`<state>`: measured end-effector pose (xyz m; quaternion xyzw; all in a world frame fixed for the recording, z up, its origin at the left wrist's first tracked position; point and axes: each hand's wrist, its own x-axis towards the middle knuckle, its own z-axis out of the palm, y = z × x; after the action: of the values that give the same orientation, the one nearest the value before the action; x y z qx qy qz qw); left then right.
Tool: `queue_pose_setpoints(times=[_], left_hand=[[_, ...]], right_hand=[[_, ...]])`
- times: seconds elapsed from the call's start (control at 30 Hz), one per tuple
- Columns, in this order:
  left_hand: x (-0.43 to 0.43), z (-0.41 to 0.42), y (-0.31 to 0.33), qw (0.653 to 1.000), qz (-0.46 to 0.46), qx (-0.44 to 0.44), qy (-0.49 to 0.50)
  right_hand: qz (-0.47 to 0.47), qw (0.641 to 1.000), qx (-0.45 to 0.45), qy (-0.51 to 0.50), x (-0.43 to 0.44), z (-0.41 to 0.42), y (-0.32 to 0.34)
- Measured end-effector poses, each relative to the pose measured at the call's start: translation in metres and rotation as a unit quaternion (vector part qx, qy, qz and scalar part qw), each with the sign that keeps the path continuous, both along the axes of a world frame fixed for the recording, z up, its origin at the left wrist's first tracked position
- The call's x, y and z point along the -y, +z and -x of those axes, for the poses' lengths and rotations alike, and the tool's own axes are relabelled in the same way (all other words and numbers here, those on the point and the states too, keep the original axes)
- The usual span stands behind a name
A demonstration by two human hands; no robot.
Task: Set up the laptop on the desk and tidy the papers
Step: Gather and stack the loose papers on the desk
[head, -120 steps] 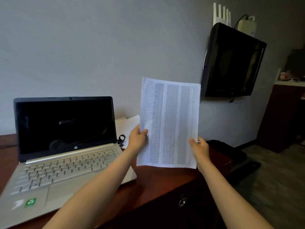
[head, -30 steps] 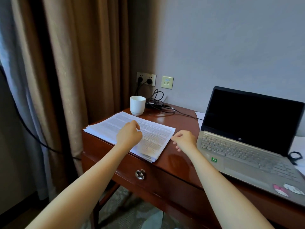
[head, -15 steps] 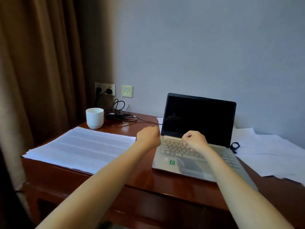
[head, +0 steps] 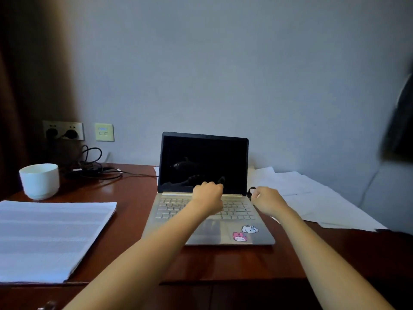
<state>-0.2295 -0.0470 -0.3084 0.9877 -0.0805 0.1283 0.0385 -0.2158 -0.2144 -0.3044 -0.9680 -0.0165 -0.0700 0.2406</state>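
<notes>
With the laptop open mid-desk and a stack squared at left, the left hand and right hand, both grips curled and empty, should spread wide and gather the loose sheets at right by their edges.

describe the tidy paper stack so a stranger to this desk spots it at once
Find the open laptop on the wooden desk and look left, toward the near edge. In front of the white cup lies the paper stack. Unlike the loose sheets spread right of the laptop, it is squared up and covered in fine printed rows.
</notes>
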Motion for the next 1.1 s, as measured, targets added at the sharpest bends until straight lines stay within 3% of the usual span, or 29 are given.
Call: queue_pose_setpoints(times=[0.33, 0.67, 0.77, 0.87, 1.1], left_hand=[[0.085, -0.010, -0.009, 0.996, -0.008, -0.030, -0.089], [0.155, -0.015, -0.046, 0.978, 0.030, -0.132, -0.158], [0.174, -0.015, -0.061, 0.978, -0.002, -0.143, -0.153], [0.188, -0.023, -0.075, 0.981, 0.023, -0.142, -0.129], [0.216, -0.041, -0.086, 0.992, 0.019, -0.112, -0.058]], right_hand=[[0.064, 0.994, -0.039, -0.082, 0.080, 0.010, -0.017], [0.147, 0.973, -0.134, -0.114, 0.133, 0.018, -0.066], [0.127, 0.976, -0.091, -0.148, 0.140, 0.018, -0.081], [0.093, 0.979, -0.059, -0.173, 0.145, 0.014, -0.093], [0.074, 0.981, -0.049, -0.175, 0.155, -0.004, -0.098]])
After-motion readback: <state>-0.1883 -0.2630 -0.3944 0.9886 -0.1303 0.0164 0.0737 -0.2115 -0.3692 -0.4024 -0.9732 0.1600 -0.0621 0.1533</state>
